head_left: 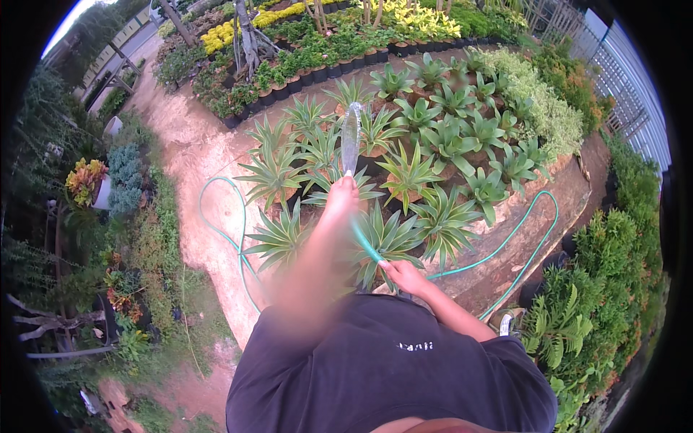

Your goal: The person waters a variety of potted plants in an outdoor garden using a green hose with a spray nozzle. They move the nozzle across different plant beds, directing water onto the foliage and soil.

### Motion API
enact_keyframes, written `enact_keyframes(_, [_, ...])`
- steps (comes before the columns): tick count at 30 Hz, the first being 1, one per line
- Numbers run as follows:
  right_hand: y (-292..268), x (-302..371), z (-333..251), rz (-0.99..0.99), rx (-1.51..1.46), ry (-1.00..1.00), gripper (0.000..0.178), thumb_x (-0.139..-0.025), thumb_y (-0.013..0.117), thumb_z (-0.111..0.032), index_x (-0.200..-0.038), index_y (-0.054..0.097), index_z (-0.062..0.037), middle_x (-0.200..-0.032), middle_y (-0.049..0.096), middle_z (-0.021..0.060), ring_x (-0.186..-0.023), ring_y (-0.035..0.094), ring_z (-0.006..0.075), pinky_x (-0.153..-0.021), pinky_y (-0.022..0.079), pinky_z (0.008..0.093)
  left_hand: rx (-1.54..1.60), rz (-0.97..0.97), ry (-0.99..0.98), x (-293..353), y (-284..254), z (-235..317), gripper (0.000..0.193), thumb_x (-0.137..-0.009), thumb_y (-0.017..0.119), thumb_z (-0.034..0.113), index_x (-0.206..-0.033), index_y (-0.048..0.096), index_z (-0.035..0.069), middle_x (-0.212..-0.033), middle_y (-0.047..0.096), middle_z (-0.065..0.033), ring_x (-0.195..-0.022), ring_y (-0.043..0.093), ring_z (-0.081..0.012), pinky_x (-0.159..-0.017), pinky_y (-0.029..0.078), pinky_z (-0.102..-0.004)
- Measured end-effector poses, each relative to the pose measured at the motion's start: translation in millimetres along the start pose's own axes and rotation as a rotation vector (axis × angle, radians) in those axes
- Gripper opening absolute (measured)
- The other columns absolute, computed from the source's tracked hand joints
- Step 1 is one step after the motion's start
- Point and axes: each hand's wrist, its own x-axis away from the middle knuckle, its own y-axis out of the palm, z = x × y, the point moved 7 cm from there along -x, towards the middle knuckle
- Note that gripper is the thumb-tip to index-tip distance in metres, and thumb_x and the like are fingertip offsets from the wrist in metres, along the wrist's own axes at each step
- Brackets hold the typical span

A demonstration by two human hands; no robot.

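Observation:
My left hand [344, 192] reaches forward, closed around the end of a green garden hose [367, 245]. A fan of water [351, 138] sprays from the hose end over the potted plants. Nearer my body, my right hand [406, 278] is wrapped around the same hose farther back. Spiky agave-like plants with pale leaf edges [408, 175] stand around and below both hands. Broad-leaved green rosette plants [449, 138] sit to the right of the spray. A smear on the picture blurs my left forearm.
Loops of the hose [543, 193] lie on the ground at right and at left. A pale dirt path [189, 144] runs along the left. Rows of black-potted shrubs [317, 75] line the back. Dense bushes [613, 252] and a metal fence [635, 86] border the right.

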Motion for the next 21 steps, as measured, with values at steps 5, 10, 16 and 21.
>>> enact_keyframes(5, [1.0, 2.0, -1.0, 0.007, 0.011, 0.013, 0.076, -0.1, 0.044, -0.064, -0.081, 0.066, 0.006, -0.07, 0.064, 0.0157, -0.069, 0.063, 0.0285, -0.071, 0.05, 0.0426, 0.037, 0.004, 0.0, -1.0, -4.0, -0.9, 0.027, -0.106, 0.042, 0.033, -0.09, 0.049, 0.012, -0.063, 0.045, 0.0032, -0.046, 0.038, -0.0089, -0.041, 0.031, -0.0274])
enact_keyframes(10, [3.6, 2.6, -2.5, 0.003, 0.008, 0.011, 0.076, -0.101, 0.044, -0.064, -0.081, 0.065, 0.0063, -0.07, 0.063, 0.0153, -0.069, 0.062, 0.0282, -0.071, 0.05, 0.0424, 0.011, -0.013, 0.01, 4.9, -4.2, 1.5, 0.029, -0.108, 0.04, 0.037, -0.093, 0.045, 0.012, -0.064, 0.039, 0.005, -0.047, 0.033, -0.0057, -0.041, 0.027, -0.0232])
enact_keyframes(16, [5.9, 4.8, -4.3, 0.015, 0.002, -0.015, 0.076, -0.101, 0.044, -0.063, -0.082, 0.065, 0.0069, -0.069, 0.063, 0.0149, -0.068, 0.061, 0.0272, -0.07, 0.05, 0.0421, 0.066, -0.016, 0.002, 12.6, -5.1, 2.8, 0.029, -0.107, 0.04, 0.036, -0.092, 0.044, 0.013, -0.063, 0.038, 0.0052, -0.047, 0.032, -0.0058, -0.041, 0.027, -0.0237])
enact_keyframes(21, [8.8, 7.5, -4.6, 0.019, -0.015, -0.016, 0.075, -0.101, 0.045, -0.063, -0.082, 0.066, 0.007, -0.069, 0.062, 0.0146, -0.066, 0.06, 0.0268, -0.069, 0.049, 0.0419, 0.06, -0.001, 0.024, 19.2, -6.4, 5.0, 0.028, -0.107, 0.04, 0.036, -0.091, 0.043, 0.013, -0.063, 0.037, 0.0054, -0.048, 0.031, -0.006, -0.041, 0.027, -0.0237])
